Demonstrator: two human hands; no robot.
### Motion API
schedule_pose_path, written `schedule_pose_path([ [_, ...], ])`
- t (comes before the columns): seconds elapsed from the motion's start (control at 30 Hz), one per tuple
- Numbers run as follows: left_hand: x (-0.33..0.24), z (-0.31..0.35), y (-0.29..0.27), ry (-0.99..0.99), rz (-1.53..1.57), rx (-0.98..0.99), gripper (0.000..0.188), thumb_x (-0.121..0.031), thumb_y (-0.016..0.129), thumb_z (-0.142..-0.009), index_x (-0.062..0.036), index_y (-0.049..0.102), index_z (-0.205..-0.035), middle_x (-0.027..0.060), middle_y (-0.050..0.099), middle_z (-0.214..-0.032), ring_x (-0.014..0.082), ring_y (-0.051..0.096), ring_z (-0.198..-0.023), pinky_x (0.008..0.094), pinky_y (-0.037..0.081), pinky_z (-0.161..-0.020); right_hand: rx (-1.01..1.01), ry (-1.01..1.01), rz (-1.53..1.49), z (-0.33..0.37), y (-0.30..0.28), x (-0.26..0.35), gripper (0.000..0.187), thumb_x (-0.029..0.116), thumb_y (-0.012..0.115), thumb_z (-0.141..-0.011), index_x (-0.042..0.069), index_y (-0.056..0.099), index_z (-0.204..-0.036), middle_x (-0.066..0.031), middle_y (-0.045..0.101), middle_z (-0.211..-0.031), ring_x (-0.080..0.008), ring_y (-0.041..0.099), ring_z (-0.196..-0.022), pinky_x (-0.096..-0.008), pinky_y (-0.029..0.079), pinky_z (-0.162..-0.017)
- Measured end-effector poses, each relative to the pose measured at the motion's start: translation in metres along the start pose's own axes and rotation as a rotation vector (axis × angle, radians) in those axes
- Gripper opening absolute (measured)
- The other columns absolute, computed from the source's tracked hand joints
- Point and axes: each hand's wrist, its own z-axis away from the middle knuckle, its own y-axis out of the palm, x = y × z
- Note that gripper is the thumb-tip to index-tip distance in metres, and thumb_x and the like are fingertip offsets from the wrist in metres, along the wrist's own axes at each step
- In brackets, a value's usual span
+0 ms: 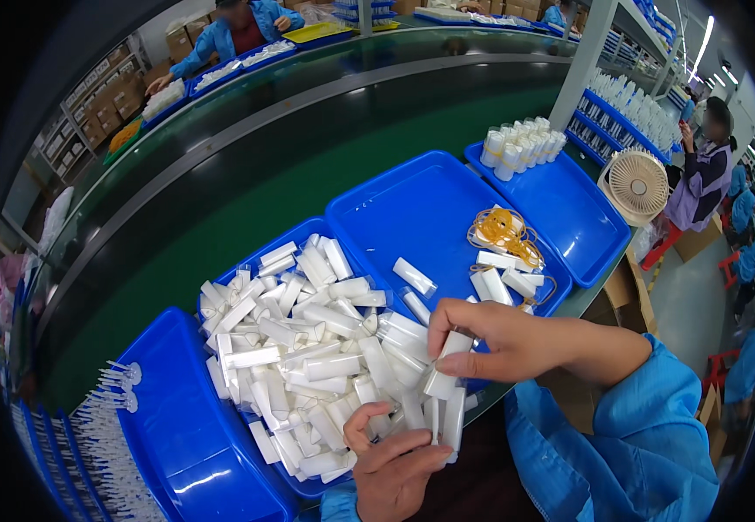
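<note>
your right hand (506,341) pinching one white piece (450,365) between thumb and fingers, your left hand (392,474) curled on upright white sleeves (453,424) just nearer, both at the right side of the heaped blue tray (286,237), yellow rubber bands (510,235) in the next tray (395,204) farther right

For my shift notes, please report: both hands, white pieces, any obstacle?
Right hand pinching one white piece. Left hand touching more pieces. Loose pile beside them. Rubber bands lie apart, obstructing neither hand.

Smooth white plastic-looking pieces (332,367), glossy blue plastic trays (395,217), wrinkled cloth sleeves (656,418).
</note>
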Motion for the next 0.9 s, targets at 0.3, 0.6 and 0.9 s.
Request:
schedule_pose_path([
  [0.3,-0.005,0.005,0.000,0.110,-0.069,0.015,0.005,-0.012,0.070,-0.066,-0.0147,0.068,-0.070,0.0016,0.062,-0.082,0.0323,0.051,-0.096,0.0495,0.033,-0.091,0.235,0.040,0.012,0.006,-0.016,0.016,0.014,0.015,0.058,-0.088,0.004,0.050,-0.093,-0.0055,0.055,-0.086,-0.0138,0.054,-0.078,-0.0278,0.041,-0.065],
  [0.6,0.004,-0.009,0.010,0.219,-0.205,-0.144,0.042,-0.019,0.071,-0.075,-0.0137,0.052,-0.112,0.0129,0.054,-0.105,0.0291,0.052,-0.093,0.0425,0.039,-0.083,0.361,0.053,-0.075,0.006,0.013,0.009,0.014,0.018,0.056,-0.089,0.006,0.050,-0.092,-0.0079,0.051,-0.085,-0.0204,0.045,-0.084,-0.0340,0.033,-0.078],
  [0.9,-0.019,0.005,0.012,-0.457,0.643,-0.241,0.110,-0.032,0.083,-0.062,-0.0065,0.010,-0.139,0.0146,0.039,-0.127,0.0283,0.048,-0.108,0.0409,0.041,-0.092,0.220,-0.273,0.042,0.015,0.018,0.023,0.010,0.016,0.060,-0.084,0.009,0.054,-0.088,-0.0036,0.053,-0.085,-0.0231,0.049,-0.088,-0.0360,0.029,-0.078],
])
